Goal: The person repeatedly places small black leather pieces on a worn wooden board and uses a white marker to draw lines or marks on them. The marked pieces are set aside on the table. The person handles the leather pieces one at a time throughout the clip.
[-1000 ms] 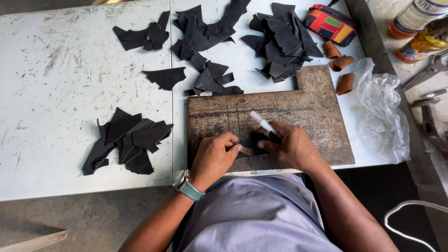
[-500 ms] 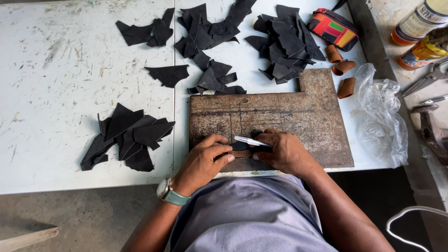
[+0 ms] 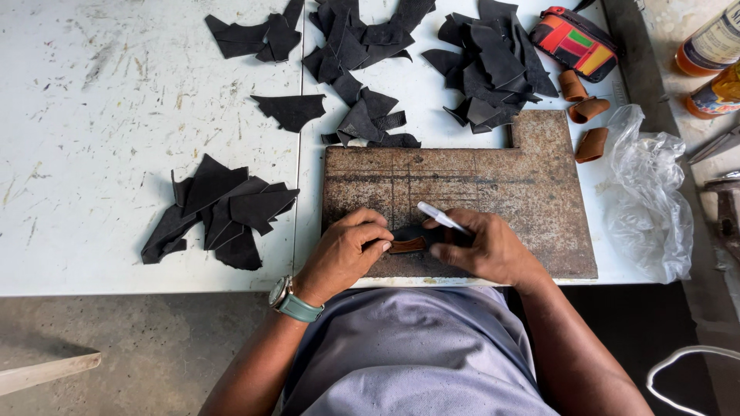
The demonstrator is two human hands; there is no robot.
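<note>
Your left hand lies on the near edge of the rusty slab, fingers curled together and pressing down on a small brown strip that sits on a dark piece between your two hands; pinned like that, the strip has a hard, flat backing under it and cannot slide. Your right hand is just beside it, fingers closed around a slim white tool whose free end angles up and away from you toward the slab's middle (the working tip is hidden under your fingers, so whether it touches the strip cannot be told). The slab sits flush with the table edge right in front of your body, which keeps both wrists low and supported. Black scraps are sorted into loose heaps within reach: one pile to your left on the table, and more heaps along the far side, some overlapping the slab's far edge. Three curled brown pieces lie off the slab's far right corner, near a crumpled clear bag and a bright striped pouch, well apart from where you are working. Two bottles and some metal tools stand off to the far right, beyond the table.
</note>
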